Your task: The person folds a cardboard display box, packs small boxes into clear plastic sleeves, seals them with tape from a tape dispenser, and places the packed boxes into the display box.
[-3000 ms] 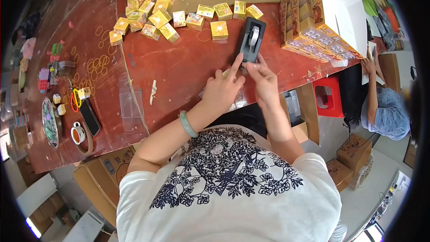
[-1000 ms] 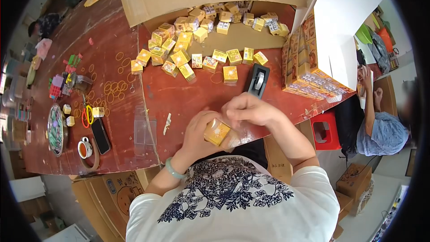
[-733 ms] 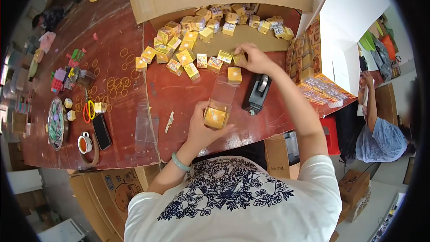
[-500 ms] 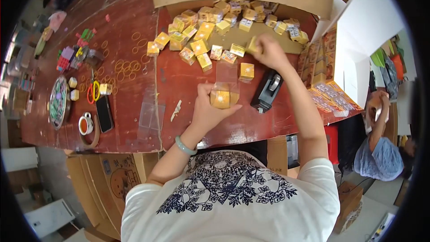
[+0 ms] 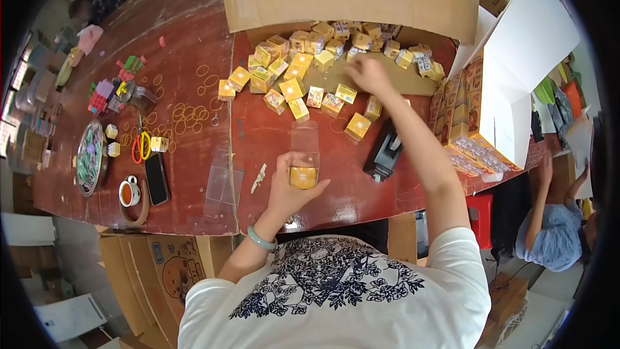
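My left hand holds a clear plastic box, its lid flap standing up, with a small yellow box inside. My fingers and thumb wrap around its sides. Over the cardboard by the pile, my right hand reaches out, fingers pointing left. It partly covers a small white-topped box; whether the fingertips touch it is hidden. Nearer me lie two yellow boxes, one upright and one tilted. Several more yellow boxes spread left of my right hand.
A black tape dispenser stands below my right forearm. To the right is an open white carton packed with boxes. On the left are a phone, scissors, a cup and rubber bands. Another person sits far right.
My right hand has let go of a small yellow box, which now rests beside another one, and has moved left over the cardboard. My left hand with the plastic box has come lower and nearer me.
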The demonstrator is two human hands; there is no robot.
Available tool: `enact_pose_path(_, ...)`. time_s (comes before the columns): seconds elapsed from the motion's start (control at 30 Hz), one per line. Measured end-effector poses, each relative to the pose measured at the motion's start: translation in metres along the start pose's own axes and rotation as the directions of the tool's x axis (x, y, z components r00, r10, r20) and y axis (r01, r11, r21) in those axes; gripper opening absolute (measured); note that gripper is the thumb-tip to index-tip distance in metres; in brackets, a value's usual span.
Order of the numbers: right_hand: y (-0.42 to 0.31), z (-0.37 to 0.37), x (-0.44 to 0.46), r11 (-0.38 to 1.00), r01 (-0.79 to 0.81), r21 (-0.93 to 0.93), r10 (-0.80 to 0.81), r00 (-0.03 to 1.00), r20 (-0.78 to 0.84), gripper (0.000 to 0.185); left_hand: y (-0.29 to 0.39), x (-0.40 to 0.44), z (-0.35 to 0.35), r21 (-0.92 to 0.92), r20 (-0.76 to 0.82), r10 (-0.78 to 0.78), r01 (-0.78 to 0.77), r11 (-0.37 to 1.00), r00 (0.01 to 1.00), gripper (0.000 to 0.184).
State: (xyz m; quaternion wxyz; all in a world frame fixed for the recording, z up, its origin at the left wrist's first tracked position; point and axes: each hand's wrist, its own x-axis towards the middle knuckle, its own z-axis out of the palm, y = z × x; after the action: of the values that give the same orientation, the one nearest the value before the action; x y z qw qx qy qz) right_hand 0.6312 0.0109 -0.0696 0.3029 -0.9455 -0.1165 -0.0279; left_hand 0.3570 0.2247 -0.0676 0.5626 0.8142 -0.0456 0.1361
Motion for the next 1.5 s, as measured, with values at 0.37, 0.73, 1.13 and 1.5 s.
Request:
enact_pose_path(0.37,-0.031,0.057,0.034,0.780,0.224,0.585,-0.225,0.972,-0.073,0.042,-0.015,0.023,-0.032,0.063,-0.091,-0.084,0.090,0.994,0.992,0.067)
enact_pose_path(0.73,-0.138,-0.050,-0.117,0.269,0.211,0.940,-0.276,0.952,-0.135,0.046,0.005,0.055,-0.003,0.184,-0.146,0.109,-0.082,0.980,0.983,0.080)
enact_pose_path(1.13,-0.160,-0.073,-0.147,0.648,0.516,0.560,-0.560,0.821,-0.108,0.040,0.051,0.047,-0.014,0.019,-0.167,0.000,0.003,1.000,0.986,0.085)
enact_pose_path(1.5,-0.143,-0.057,-0.154,0.718,0.603,0.348,-0.545,0.798,-0.256,0.021,0.040,0.045,0.006,-0.105,-0.210,0.218,-0.244,0.964,0.953,0.090)
